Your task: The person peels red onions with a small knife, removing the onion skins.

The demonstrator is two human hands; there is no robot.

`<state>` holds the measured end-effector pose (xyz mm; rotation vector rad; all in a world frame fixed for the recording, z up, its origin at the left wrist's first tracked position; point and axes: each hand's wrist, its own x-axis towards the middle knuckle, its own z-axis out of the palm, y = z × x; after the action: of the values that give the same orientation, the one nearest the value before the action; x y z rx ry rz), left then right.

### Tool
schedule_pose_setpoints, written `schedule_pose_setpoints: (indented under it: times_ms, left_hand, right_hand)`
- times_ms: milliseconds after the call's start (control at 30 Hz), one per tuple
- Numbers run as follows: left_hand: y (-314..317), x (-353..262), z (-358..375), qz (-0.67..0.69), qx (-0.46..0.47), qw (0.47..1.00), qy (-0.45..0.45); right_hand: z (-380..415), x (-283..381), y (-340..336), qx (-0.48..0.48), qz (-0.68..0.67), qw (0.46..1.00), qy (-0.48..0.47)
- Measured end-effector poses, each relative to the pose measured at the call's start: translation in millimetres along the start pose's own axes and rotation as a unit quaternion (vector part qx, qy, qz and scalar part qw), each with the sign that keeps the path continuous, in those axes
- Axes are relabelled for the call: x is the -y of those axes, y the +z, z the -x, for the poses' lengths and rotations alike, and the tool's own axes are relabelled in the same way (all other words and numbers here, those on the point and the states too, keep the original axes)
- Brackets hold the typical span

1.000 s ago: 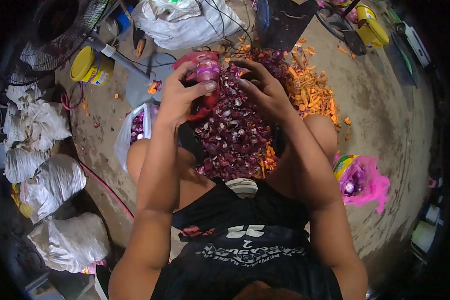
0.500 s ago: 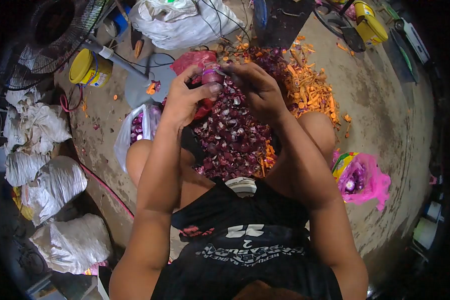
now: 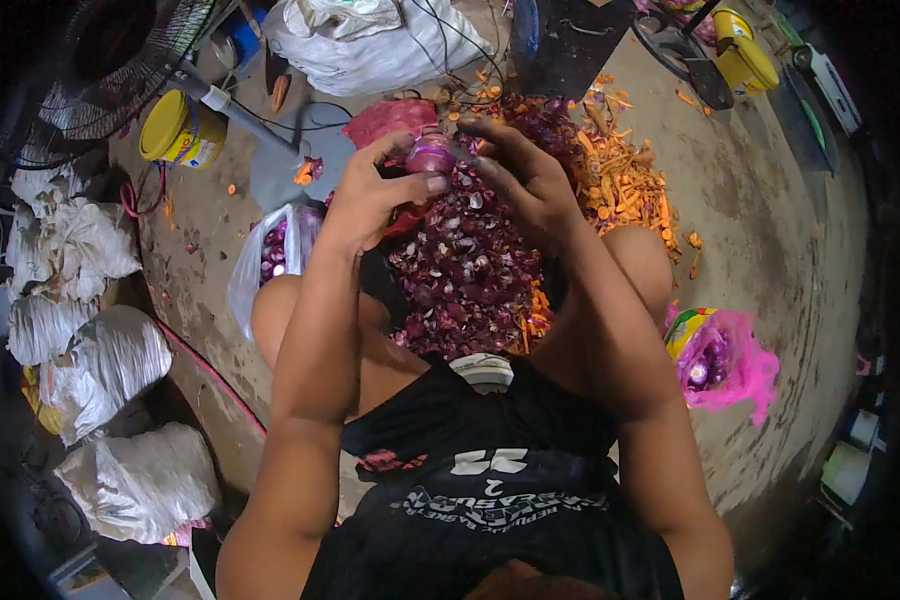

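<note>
My left hand grips a red onion between thumb and fingers, above a heap of onion skins. The onion's surface is shiny purple with a paler band. Just to its right is my right hand, fingers curled and thumb apart from the fingertips. A thin greyish blade, seemingly a small knife, shows between them and points at the onion; its handle is hidden in the hand. Behind the onion lies a red mesh bag.
Carrot peelings spread at the right of the heap. Bags of onions stand on both sides: a clear plastic bag and a pink bag. A fan stand, yellow bucket and white sacks are at left.
My right hand has drawn slightly right, away from the onion, and its fingers have spread a little. The left hand still holds the onion, now showing more of its purple surface.
</note>
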<state>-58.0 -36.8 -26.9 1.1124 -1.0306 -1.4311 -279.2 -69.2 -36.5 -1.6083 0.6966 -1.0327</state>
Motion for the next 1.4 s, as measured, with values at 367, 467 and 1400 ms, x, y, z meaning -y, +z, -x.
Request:
schedule_pose_setpoints:
  times_ms: [367, 467, 1400]
  left_hand:
    - [5.6, -2.0, 0.7, -0.064, 0.015, 0.997, 0.031]
    - [4.5, -7.9, 3.9, -0.123, 0.037, 0.99, 0.055]
    - [11.6, -9.4, 5.6, -0.121, 0.019, 0.991, 0.045]
  right_hand:
    - [-7.3, -2.9, -4.0, 0.001, 0.147, 0.988, -0.052]
    - [-10.8, -24.7, -1.1, -0.041, 0.046, 0.998, -0.019]
    - [-21.7, -30.5, -4.7, -0.083, 0.081, 0.993, -0.005]
